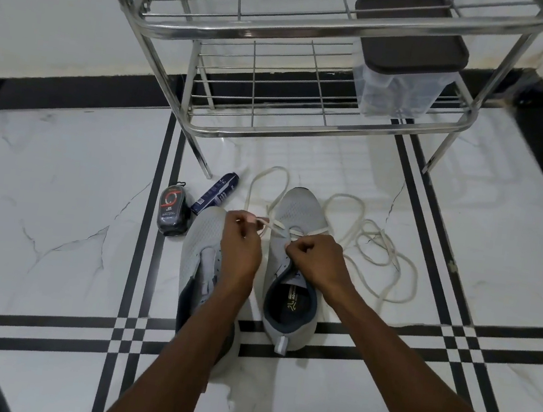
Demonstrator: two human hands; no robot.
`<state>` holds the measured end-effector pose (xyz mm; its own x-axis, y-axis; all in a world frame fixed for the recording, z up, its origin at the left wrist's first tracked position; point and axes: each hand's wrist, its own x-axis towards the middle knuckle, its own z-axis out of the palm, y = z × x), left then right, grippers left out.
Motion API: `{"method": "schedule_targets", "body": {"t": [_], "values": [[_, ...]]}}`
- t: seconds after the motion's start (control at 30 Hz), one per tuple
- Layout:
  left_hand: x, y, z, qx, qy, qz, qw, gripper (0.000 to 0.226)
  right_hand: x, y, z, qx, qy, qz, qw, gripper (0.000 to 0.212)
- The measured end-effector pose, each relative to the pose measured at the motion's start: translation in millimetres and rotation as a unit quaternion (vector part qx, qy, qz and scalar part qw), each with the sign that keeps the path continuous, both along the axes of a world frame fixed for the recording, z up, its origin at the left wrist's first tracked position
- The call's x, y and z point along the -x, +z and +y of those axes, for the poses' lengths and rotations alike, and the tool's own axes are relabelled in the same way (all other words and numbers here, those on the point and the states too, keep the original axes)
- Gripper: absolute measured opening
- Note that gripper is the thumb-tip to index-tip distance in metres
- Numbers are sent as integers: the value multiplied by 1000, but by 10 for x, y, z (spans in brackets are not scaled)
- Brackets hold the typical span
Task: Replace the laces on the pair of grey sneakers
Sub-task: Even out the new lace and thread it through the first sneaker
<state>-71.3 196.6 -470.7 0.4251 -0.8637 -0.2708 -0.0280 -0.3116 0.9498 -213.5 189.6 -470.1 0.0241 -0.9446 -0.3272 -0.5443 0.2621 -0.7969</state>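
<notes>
1. Head view is showing a person crouching over two grey sneakers on the tiled floor, working with both hands at the front of the right-hand sneaker (294, 243).
2. Step in hand, by my judgement: threading the cream lace (275, 229) through the lowest eyelets of that sneaker. Only the first crossing near the toe is showing; the eyelets nearer the collar are standing bare.
3. Left hand (241, 241) is pinching one run of the lace just above the gap between the two sneakers, its grip curling round the strand.
4. Right hand (313, 258) is sitting over the eyelet row with fingers clenching; it appears to be holding the lace at an eyelet, though the contact itself is hidden under the knuckles.
5. Lace slack is lying beyond the grip: one loop arching past the toe, the rest coiling loosely on the floor to the right of the sneaker (378, 251).
6. Left-hand sneaker (201, 258) is lying just beside, partly under the left forearm, carrying no lace that I can see.
7. Next move, as I judge it, is calling for evening the two ends, then crossing upward eyelet by eyelet while keeping the floor slack from knotting.
8. Task is standing at an early stage.
</notes>
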Motion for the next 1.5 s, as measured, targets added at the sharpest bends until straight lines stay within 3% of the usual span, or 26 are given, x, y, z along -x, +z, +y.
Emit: {"method": "schedule_targets", "body": {"t": [0.07, 0.1, 0.13, 0.2, 0.27, 0.33, 0.4, 0.47, 0.6, 0.7, 0.77, 0.8, 0.87, 0.9, 1.0, 1.03, 1.07, 1.1, 1.13, 1.2, 1.23, 1.3, 1.37, 1.5], "values": [[-138, 203, -103, 16, 58, 170, 984, 7, 5, -11, 33, 3, -4, -11, 1000, 26], [-225, 299, -147, 19, 59, 207, 976, 8, 6, -13, 30, 2, -3, -14, 1000, 25], [-300, 361, -169, 15, 31, 182, 983, 10, 11, -21, 21, 1, 0, -14, 1000, 25], [-360, 369, -158, -16, -105, -5, 994, 9, 12, -17, -10, -2, 11, -5, 1000, 25], [-350, 227, -91, -67, -261, -232, 935, 9, 8, -21, -25, -1, 12, 3, 1000, 24], [-392, 103, -36, -104, -271, -375, 880, 10, -10, -16, -40, 3, 10, 4, 1000, 22], [-488, 76, 7, -101, -161, -433, 881, 12, -15, 2, -46, 2, 13, 2, 1000, 24], [-530, 43, 34, -89, -115, -454, 879, 22, 8, 3, -41, 12, 21, 9, 1000, 31], [-312, -50, 93, 18, -220, -473, 853, 29, 12, 7, 4, 36, 48, 28, 998, 33], [-191, -56, 36, 13, -256, -458, 851, 19, 3, 67, 8, 38, 57, 20, 997, 29], [-174, -25, 24, 20, -235, -424, 874, 11, 38, 75, 24, 32, 49, 16, 998, 26], [-179, -3, 19, 35, -205, -367, 907, 10, 58, 66, 35, 28, 43, 16, 999, 25], [-220, 140, -17, 60, -118, -137, 982, 13, 81, 55, 54, 22, 25, 12, 999, 25], [-244, 248, -40, 67, -80, -3, 995, 14, 73, 59, 61, 20, 22, 9, 1000, 26], [-275, 533, -160, 59, -32, 301, 951, 17, 57, 84, 58, 15, 24, 9, 1000, 26], [-289, 583, -179, 40, -40, 308, 950, 20, 60, 89, 51, 14, 23, 6, 1000, 24], [-319, 564, -186, 19, -71, 227, 971, 21, 66, 90, 46, 14, 18, 4, 1000, 22], [-367, 516, -171, -19, -129, 77, 988, 19, 70, 89, 41, 15, 12, 3, 1000, 20], [-452, 424, -133, -61, -199, -109, 972, 14, 71, 78, 39, 15, 5, 3, 1000, 18], [-610, 280, -22, -128, -249, -404, 871, 13, 63, 57, 51, 15, 0, 6, 1000, 17], [-646, 232, 27, -151, -230, -452, 848, 21, 54, 56, 54, 16, 4, 9, 1000, 17], [-599, 219, 84, -150, -164, -423, 878, 35, 40, 62, 33, 18, 15, 15, 1000, 19], [-467, 219, 77, -94, -139, -417, 893, 47, 45, 80, 7, 18, 19, 18, 999, 20], [-211, 157, 39, -27, -171, -530, 830, 67, 56, 71, 38, 20, 26, 21, 999, 21]]}}
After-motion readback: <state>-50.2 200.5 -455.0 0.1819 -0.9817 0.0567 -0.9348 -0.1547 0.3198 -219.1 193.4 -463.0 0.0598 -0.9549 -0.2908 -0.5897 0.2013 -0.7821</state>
